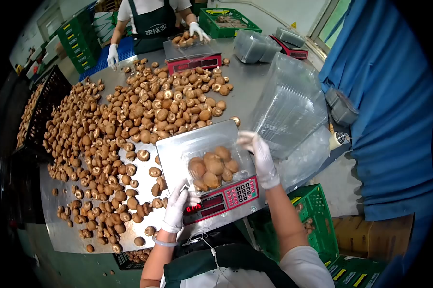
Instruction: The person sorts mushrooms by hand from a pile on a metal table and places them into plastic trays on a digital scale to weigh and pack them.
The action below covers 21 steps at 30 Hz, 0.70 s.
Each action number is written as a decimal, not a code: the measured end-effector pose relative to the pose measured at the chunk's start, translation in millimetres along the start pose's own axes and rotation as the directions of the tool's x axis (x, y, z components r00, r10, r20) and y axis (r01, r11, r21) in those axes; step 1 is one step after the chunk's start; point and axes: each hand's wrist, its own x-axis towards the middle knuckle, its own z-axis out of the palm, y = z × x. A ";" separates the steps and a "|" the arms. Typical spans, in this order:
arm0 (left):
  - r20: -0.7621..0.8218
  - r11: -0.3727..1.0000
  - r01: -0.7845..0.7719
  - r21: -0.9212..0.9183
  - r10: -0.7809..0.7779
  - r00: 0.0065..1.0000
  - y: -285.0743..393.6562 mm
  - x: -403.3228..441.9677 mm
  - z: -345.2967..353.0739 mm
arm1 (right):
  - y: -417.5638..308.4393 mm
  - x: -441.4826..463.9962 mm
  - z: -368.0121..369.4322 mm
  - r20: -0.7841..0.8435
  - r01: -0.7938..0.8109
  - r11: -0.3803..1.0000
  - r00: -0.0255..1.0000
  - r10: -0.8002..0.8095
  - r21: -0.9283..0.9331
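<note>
A clear plastic tray of brown mushrooms (213,165) rests on the steel plate of a red digital scale (241,191), whose display is lit. My left hand (178,206), in a white glove, is at the tray's near left corner, its fingers curled near the edge; what they hold, if anything, is too small to tell. My right hand (257,152), also gloved, is above the right side of the plate, blurred at the fingers. A large heap of loose mushrooms (125,115) spreads over the metal table left of and beyond the scale.
Stacked clear trays (291,103) stand right of the scale, beside plastic bags (303,156). Across the table a gloved co-worker (151,24) handles mushrooms at another scale (195,62). A black crate (46,105) borders the left; a green crate (317,218) sits below right.
</note>
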 end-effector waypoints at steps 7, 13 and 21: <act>-0.105 0.996 0.010 0.088 -0.001 0.994 -9.7 -1.1 -0.4 | 30.4 -70.4 -8.5 0.103 -0.233 0.924 0.956 0.275 -0.304; -0.042 0.975 -0.025 0.223 0.035 0.999 -20.7 22.7 -22.8 | 72.7 -69.2 10.1 -0.061 -0.040 0.990 0.998 0.032 -0.136; 0.517 0.809 -0.204 0.552 -0.140 0.844 -35.5 13.9 88.3 | 7.7 -203.2 -108.0 -0.558 0.027 0.984 0.827 0.076 0.174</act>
